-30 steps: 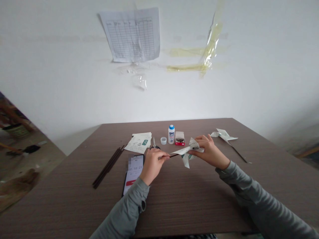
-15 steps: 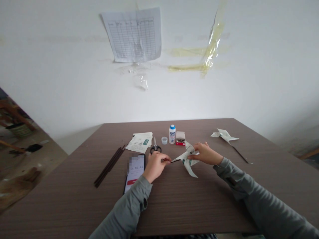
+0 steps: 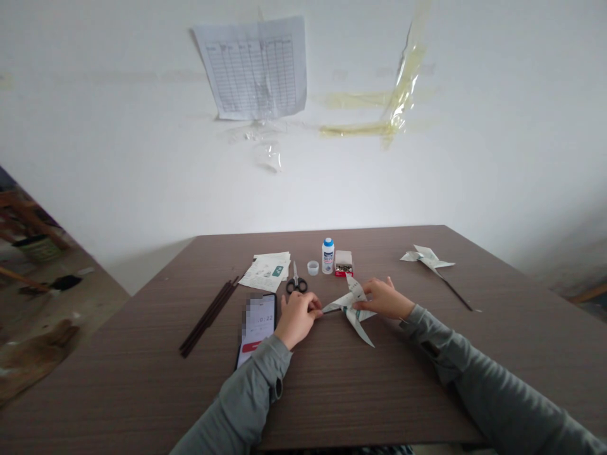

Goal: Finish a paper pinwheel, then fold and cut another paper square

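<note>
Two hands in the head view: the left hand point(image 3: 298, 320), fingers curled, pinches the near tip of a paper pinwheel point(image 3: 349, 306); the right hand point(image 3: 384, 299) presses across its middle. The pinwheel sits lower than before, close over the tabletop point(image 3: 379, 392); contact is hard to tell. Its stick, visible earlier, is now hidden. Beyond the right hand, a second pinwheel point(image 3: 427, 257); beyond the left hand, scissors point(image 3: 296, 284); under its wrist, a phone point(image 3: 257, 328).

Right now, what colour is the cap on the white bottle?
Blue: the cap shows clearly in the head view.
</note>
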A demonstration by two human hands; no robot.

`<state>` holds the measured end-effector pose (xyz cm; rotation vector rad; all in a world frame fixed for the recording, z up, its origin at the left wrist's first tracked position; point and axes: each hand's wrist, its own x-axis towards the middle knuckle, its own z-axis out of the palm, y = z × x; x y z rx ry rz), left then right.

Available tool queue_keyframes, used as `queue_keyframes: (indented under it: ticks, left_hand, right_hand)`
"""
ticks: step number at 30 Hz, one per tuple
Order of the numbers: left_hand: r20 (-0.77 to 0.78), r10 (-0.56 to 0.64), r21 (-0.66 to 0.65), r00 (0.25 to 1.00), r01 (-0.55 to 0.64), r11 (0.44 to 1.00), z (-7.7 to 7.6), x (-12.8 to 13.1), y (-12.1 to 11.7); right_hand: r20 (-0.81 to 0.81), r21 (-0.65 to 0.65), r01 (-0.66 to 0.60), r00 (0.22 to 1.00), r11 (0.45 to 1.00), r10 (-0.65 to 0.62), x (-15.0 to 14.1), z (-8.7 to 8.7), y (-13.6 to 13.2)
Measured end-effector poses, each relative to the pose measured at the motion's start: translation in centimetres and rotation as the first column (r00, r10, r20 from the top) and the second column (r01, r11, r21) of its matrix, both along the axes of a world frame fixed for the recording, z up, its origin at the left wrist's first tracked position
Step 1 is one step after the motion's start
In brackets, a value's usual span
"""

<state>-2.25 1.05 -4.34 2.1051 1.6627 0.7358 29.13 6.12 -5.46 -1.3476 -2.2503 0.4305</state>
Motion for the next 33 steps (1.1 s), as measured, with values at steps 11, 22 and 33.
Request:
queue_keyframes:
  ticks: [11, 22, 33]
  left_hand:
    - [-0.091, -0.014, 0.048, 0.996, 0.019, 0.999, -1.3, 0.2, 0.4]
    - [-0.153, 0.006, -0.132, 0.988, -0.027, 0.991, 1.5, 0.6, 0.0]
    - [-0.164, 0.033, -0.143, 0.986, -0.057, 0.988, 1.5, 0.6, 0.0]
  right_hand:
    - [-0.003, 0.026, 0.074, 0.997, 0.997, -0.074, -0.4, -1.1, -0.2]
    - [0.167, -0.293, 0.234, 0.967, 0.927, -0.191, -2.3, 3.7, -2.3]
    - [0.157, -0.394, 0.289, 0.956, 0.872, -0.246, -3.3, 5.4, -2.5]
